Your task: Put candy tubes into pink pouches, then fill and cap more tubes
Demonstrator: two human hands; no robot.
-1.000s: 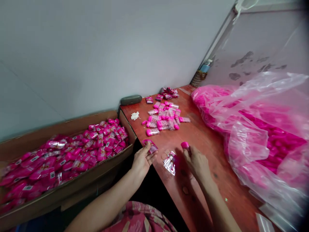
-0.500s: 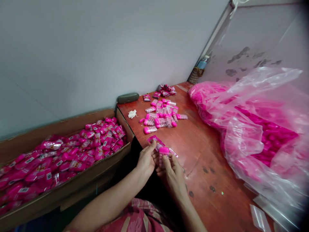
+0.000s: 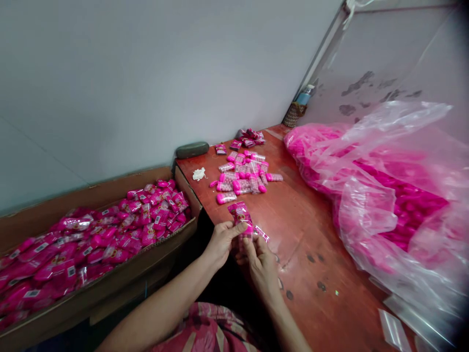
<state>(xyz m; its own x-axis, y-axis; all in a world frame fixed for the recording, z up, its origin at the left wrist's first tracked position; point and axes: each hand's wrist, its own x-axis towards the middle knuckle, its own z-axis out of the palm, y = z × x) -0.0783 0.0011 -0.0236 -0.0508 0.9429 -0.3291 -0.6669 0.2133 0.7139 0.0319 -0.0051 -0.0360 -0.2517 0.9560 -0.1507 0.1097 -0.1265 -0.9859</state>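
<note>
Near the centre of the frame, the glossy pink printed plastic packet (image 3: 240, 213) points lengthwise upward from the fingers, the nearer left hand (image 3: 220, 244) pinching its middle, the right hand (image 3: 263, 266) its lower end.

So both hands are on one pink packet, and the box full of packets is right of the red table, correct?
Not quite: the box full of packets is left of the red table, as the head view shows. The left hand and right hand are indeed on one pink packet.
</note>
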